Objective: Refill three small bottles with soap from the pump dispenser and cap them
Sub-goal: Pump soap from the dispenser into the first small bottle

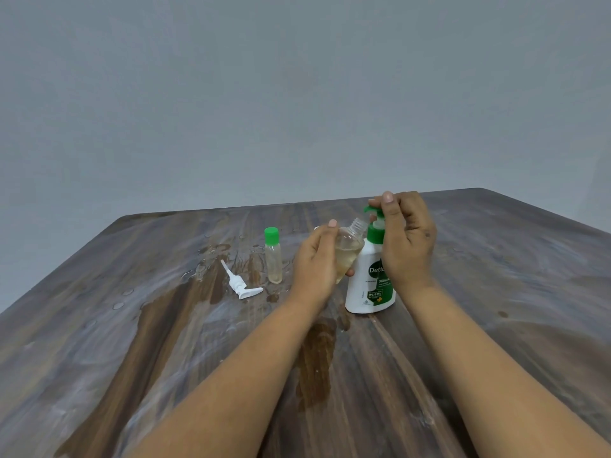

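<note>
Left hand (314,262) has its fingers wrapped around an open clear bottle (347,249), tilted right under the spout of the pump dispenser (372,276). Right hand (408,239) fingertips press together on the pump head; 1 capped bottle (273,256) stands on the table (132,325), left.

Wall (297,94): you face a plain grey-blue surface, bare, filling everything above the table.
Table (99,325): dark wood grain with pale streaks; its far edge meets the wall, its far right corner is rounded.
Wet patches (317,358): you see darker stains and droplets on the table's middle and left.
Light: soft, even, without hard shadows.
</note>
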